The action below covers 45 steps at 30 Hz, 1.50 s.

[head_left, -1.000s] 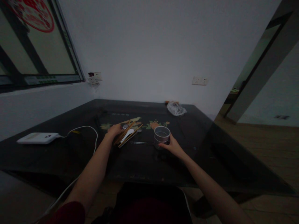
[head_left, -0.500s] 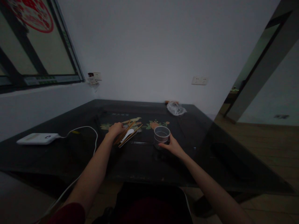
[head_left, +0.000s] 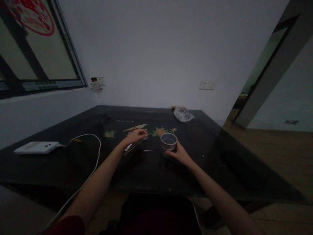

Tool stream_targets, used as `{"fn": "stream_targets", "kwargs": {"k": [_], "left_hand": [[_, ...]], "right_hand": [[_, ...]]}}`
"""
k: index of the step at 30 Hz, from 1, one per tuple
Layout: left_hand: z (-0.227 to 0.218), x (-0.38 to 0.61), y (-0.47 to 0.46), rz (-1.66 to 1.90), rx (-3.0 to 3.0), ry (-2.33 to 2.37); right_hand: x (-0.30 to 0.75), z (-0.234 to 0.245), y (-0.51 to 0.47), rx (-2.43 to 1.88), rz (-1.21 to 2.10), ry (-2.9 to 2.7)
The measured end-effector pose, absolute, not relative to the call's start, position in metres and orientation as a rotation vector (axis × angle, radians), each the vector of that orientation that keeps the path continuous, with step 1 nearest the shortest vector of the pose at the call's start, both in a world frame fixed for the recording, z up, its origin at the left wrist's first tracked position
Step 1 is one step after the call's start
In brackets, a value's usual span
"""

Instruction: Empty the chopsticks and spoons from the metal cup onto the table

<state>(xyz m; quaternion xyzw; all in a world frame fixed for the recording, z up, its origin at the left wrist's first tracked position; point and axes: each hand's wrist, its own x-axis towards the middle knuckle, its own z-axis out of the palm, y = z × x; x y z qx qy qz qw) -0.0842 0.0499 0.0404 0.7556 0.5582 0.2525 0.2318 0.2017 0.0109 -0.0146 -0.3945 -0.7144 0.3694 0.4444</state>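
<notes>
My right hand (head_left: 179,153) is wrapped round a grey, metallic-looking cup (head_left: 168,138) that stands upright on the dark table. Left of it, my left hand (head_left: 137,134) reaches over chopsticks (head_left: 133,148) and a white spoon (head_left: 128,147) lying on the tabletop. Its fingers are curled together near the far ends of the chopsticks. Whatever they grip, if anything, is hidden. Most of the spoon is covered by this hand.
On the left lies a white power bank (head_left: 36,147) with a white cable (head_left: 99,147) trailing off the near edge. A crumpled clear plastic bag (head_left: 183,115) sits by the wall. A dark, long object (head_left: 242,169) rests at the right.
My left hand has shifted right from beside the chopsticks to over them, covering much of the spoon. My right hand keeps its hold on the cup.
</notes>
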Motion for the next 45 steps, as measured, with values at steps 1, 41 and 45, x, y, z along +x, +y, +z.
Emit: {"fn": "stream_targets", "kwargs": {"k": [1,41,45], "left_hand": [[0.039,-0.074,0.046,0.708,2.051,1.353],[0.025,-0.199,0.051,1.55,1.461,1.957],[0.016,-0.219,0.054,1.544,1.458,2.055]], "right_hand": [[0.202,-0.015,0.011,-0.969,0.916,-1.77],[0.204,-0.027,0.014,-1.053,0.801,-1.888],[0.206,-0.023,0.014,-1.062,0.7,-1.985]]}}
